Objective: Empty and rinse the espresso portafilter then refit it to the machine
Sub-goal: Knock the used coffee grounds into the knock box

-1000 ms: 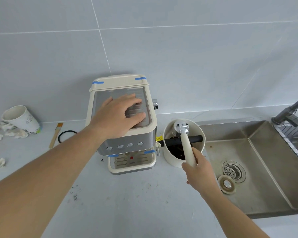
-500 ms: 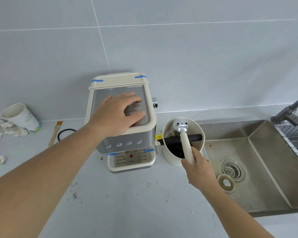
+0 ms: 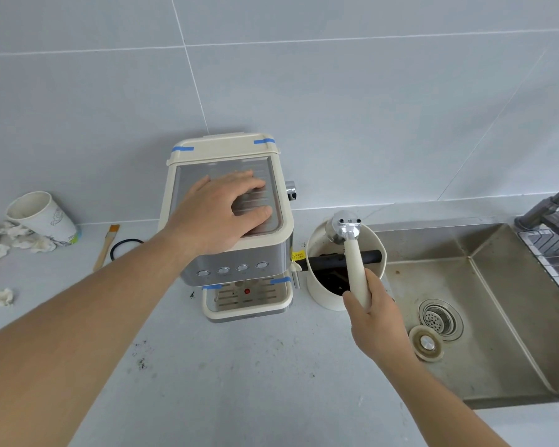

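Observation:
A cream and steel espresso machine (image 3: 239, 262) stands on the grey counter against the tiled wall. My left hand (image 3: 220, 208) lies flat on its top, fingers spread. My right hand (image 3: 373, 314) grips the cream handle of the portafilter (image 3: 352, 253). Its metal head (image 3: 344, 225) is turned upside down over the far rim of a cream knock box (image 3: 317, 285), just beyond the black bar (image 3: 326, 260) that crosses the box. Dark coffee grounds lie inside the box.
A steel sink (image 3: 497, 317) with a drain strainer (image 3: 439, 317) and a loose plug (image 3: 426, 343) lies to the right, a tap (image 3: 549, 208) at its far corner. A paper cup (image 3: 42, 217), crumpled tissues (image 3: 17, 240), a brush (image 3: 105, 246) and a black ring (image 3: 123, 246) sit left.
The portafilter head has lifted slightly toward the far rim of the knock box. My left hand stays on the machine's top.

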`<move>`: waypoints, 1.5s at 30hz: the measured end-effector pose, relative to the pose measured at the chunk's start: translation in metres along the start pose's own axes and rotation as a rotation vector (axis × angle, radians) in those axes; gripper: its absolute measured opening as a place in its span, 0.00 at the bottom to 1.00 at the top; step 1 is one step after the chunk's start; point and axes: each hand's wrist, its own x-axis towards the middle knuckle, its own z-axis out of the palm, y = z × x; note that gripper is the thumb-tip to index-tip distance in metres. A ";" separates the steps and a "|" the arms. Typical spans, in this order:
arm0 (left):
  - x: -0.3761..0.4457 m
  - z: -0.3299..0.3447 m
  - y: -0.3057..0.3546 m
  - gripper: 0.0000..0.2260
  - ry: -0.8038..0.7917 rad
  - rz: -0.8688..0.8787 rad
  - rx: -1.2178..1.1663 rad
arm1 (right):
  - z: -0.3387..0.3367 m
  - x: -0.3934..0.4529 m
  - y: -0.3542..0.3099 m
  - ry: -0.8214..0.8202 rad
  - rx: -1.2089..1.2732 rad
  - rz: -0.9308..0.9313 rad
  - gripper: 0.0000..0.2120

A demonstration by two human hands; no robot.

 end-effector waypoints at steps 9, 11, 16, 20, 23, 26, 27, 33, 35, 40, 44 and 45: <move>0.000 0.000 0.000 0.22 0.008 -0.005 -0.013 | 0.006 0.008 0.005 -0.089 0.037 0.148 0.06; 0.000 0.000 0.000 0.22 0.009 -0.003 -0.010 | 0.005 0.008 0.004 -0.080 0.040 0.156 0.06; 0.001 0.001 -0.002 0.22 0.008 -0.001 -0.007 | 0.003 0.007 0.000 -0.074 0.023 0.206 0.10; 0.002 0.001 -0.003 0.22 0.007 0.006 0.001 | 0.005 0.004 -0.004 -0.041 0.069 0.232 0.11; 0.001 0.001 -0.003 0.23 0.010 0.016 0.015 | 0.002 -0.001 -0.008 -0.007 0.220 0.271 0.13; 0.003 0.003 -0.005 0.25 -0.004 0.023 0.007 | -0.005 -0.009 -0.012 -0.027 0.518 0.352 0.13; 0.003 0.003 -0.006 0.26 -0.010 0.026 0.007 | -0.008 -0.012 -0.014 -0.044 0.639 0.385 0.12; 0.003 0.005 -0.008 0.25 -0.016 0.034 0.000 | -0.023 -0.036 -0.028 -0.117 1.192 0.523 0.09; 0.003 0.006 -0.009 0.26 -0.023 0.037 0.000 | -0.025 -0.044 -0.032 -0.125 1.239 0.501 0.13; 0.004 0.005 -0.007 0.24 -0.015 0.073 0.018 | -0.029 -0.057 -0.044 -0.148 1.316 0.448 0.23; 0.002 0.002 -0.005 0.22 -0.017 0.073 0.027 | -0.031 -0.069 -0.050 -0.191 1.362 0.436 0.23; 0.002 0.002 -0.006 0.22 -0.019 0.075 0.028 | -0.031 -0.072 -0.051 -0.200 1.371 0.439 0.23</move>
